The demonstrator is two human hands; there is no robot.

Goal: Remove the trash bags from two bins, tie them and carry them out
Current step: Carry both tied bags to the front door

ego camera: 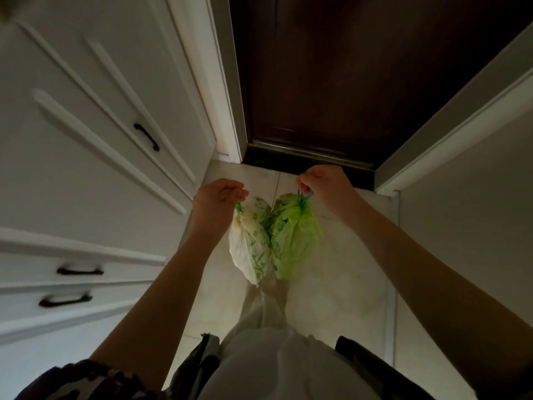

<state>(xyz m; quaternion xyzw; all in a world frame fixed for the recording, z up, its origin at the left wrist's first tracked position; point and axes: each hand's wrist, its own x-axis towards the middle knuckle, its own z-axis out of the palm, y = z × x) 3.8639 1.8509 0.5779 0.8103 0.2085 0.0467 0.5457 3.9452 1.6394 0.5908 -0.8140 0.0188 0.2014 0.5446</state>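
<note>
Thin plastic, soft and crumpled: two small trash bags were held up before a closed dark door point(360, 73). A white bag with green print point(251, 243) hung directly below the left hand point(217, 194), pinched at its gathered neck; a lime-green bag point(294, 235) hung below the right hand point(324, 183), whose fingers were curled through teal drawstring loops point(304, 196). Both were judged light, limp and tearable, best taken at the tied tops. Print was noted, unreadable.
</note>
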